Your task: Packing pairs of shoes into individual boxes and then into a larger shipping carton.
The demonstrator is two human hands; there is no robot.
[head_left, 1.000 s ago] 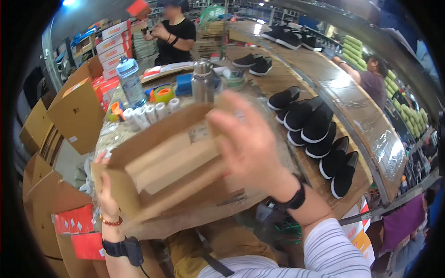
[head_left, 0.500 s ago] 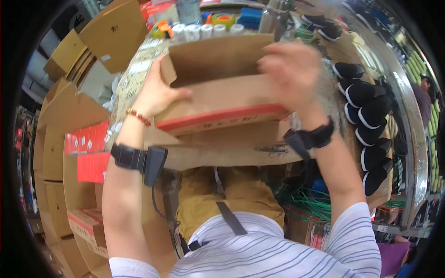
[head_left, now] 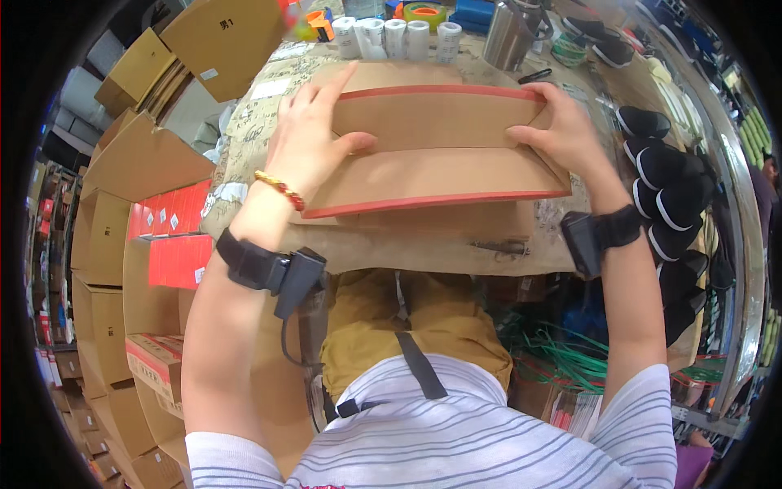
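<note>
Cardboard, brown with red edges: the flat box [head_left: 436,155] lies on the paper-covered table [head_left: 261,90], its long axis running left to right. Left hand [head_left: 314,143] presses flat on its left end, right hand [head_left: 562,130] grips the right end, both equally near.
</note>
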